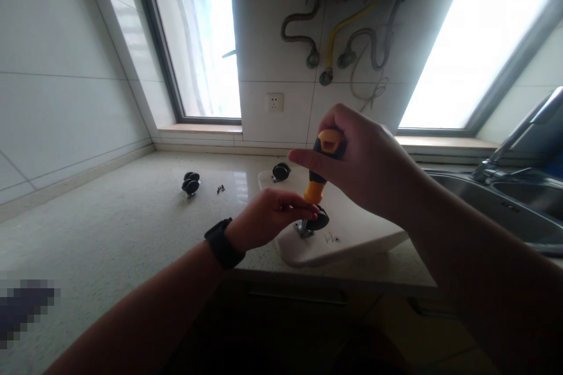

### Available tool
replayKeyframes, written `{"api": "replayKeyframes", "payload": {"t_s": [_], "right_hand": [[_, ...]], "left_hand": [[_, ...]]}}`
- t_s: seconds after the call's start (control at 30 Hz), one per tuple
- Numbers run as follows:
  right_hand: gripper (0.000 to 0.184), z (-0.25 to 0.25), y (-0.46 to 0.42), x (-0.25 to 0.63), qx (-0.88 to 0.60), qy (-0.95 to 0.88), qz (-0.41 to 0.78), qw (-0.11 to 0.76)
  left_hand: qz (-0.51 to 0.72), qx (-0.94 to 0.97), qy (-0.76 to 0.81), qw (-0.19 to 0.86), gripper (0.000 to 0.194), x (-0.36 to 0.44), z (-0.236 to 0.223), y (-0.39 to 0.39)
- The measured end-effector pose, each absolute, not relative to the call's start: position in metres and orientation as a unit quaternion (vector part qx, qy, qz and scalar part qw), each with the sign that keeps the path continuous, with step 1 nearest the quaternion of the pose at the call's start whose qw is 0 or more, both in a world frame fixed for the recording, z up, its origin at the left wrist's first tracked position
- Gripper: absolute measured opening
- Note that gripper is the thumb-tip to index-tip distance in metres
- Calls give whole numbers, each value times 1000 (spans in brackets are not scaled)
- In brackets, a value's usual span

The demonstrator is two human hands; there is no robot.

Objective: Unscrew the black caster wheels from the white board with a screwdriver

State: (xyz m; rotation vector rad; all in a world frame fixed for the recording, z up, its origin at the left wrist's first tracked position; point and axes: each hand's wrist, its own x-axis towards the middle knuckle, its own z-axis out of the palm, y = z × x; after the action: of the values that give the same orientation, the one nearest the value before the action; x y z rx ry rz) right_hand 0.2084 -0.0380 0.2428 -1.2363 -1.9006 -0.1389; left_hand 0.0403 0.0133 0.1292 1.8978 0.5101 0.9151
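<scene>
My right hand is wrapped round the orange and black handle of a screwdriver, held upright with its tip down at a black caster wheel. That caster sits near the front corner of a white board lying on the counter. My left hand, with a black watch on the wrist, pinches the caster and its metal bracket from the left. A second caster stands at the board's far corner.
A loose black caster and several small dark screws lie on the speckled counter to the left. A steel sink with a tap is at the right. Tiled wall, socket and windows stand behind.
</scene>
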Motion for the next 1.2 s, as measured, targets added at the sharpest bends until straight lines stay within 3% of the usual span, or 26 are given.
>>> {"api": "replayKeyframes", "payload": {"t_s": [0.4, 0.6, 0.73, 0.9, 1.07, 1.2], "right_hand": [[48, 245, -35, 212, -488, -739, 3, 465], [35, 250, -33, 216, -453, -775, 46, 439], [43, 251, -34, 220, -424, -803, 80, 410], [45, 250, -38, 219, -415, -827, 119, 360], [28, 247, -37, 211, -469, -804, -47, 361], [41, 248, -35, 211, -487, -783, -81, 379]], "left_hand": [[381, 771, 234, 453, 16, 41, 132, 11], [391, 759, 255, 453, 16, 41, 129, 14], [398, 746, 276, 457, 16, 43, 127, 15], [398, 759, 290, 427, 30, 43, 122, 16], [408, 755, 301, 416, 33, 46, 123, 13], [404, 756, 313, 409, 33, 49, 122, 10]]}}
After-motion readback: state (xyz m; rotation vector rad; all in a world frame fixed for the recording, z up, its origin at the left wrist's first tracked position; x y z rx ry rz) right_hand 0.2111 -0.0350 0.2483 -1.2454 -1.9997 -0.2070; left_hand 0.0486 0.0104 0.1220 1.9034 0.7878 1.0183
